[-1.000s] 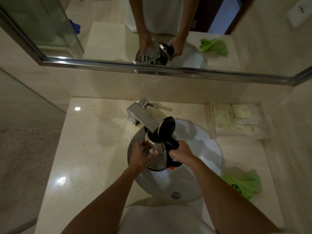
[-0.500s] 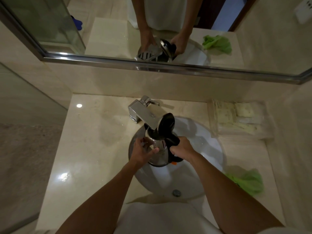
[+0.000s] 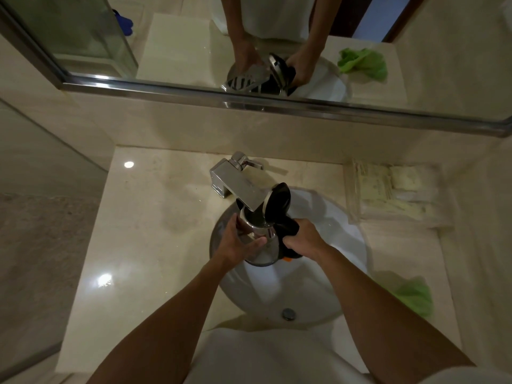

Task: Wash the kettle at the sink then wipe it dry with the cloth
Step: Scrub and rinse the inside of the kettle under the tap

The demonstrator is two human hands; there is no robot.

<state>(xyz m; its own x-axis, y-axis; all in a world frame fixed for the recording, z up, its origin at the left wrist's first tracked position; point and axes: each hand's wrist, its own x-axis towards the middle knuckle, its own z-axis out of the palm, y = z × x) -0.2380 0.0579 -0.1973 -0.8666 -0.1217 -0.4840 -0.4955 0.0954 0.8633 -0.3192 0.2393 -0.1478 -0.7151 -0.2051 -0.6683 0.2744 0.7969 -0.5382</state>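
Note:
A steel kettle [image 3: 264,249] with a black handle and a raised black lid [image 3: 278,199] is held over the white sink [image 3: 329,225], its mouth under the chrome tap [image 3: 238,184]. My right hand [image 3: 303,239] grips the black handle. My left hand [image 3: 239,242] wraps around the steel body, thumb across the front. A green cloth [image 3: 412,296] lies crumpled on the counter to the right of the sink. I cannot tell whether water runs from the tap.
The sink drain [image 3: 288,314] is near the front. A clear tray of packets [image 3: 390,194] sits at the back right of the marble counter [image 3: 144,234]. A mirror [image 3: 249,51] hangs above, and a glass shower wall stands at the left.
The kettle stays under the tap in both hands. My left hand has slid slightly over the kettle's body; the camera has shifted a little.

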